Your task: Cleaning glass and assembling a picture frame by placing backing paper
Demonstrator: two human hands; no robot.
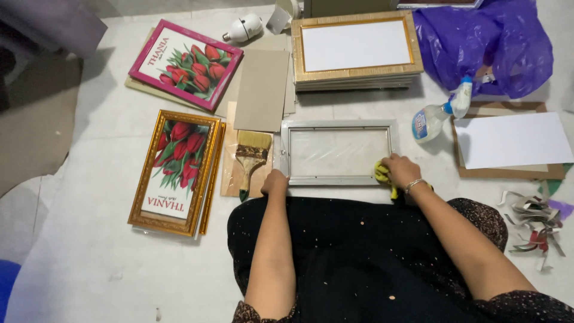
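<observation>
On the pale floor (89, 239), the left hand (275, 181) presses the silver frame (338, 152) flat-fingered; the right hand (402, 171), clamped on a yellow cloth (382, 173), could jolt the glass loose by hard rubbing.

Light: bright, even, from overhead
Shadows: soft, short
Glare: faint sheen on the silver-framed glass pane (338, 152)
Focus: sharp throughout

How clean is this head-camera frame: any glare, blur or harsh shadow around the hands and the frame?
Head view: even, soft light, only faint shadows; sharp focus on the left hand, the right hand and the silver frame; its pane looks dull, without glare; the white sheet is bright, nearly washed out.
</observation>
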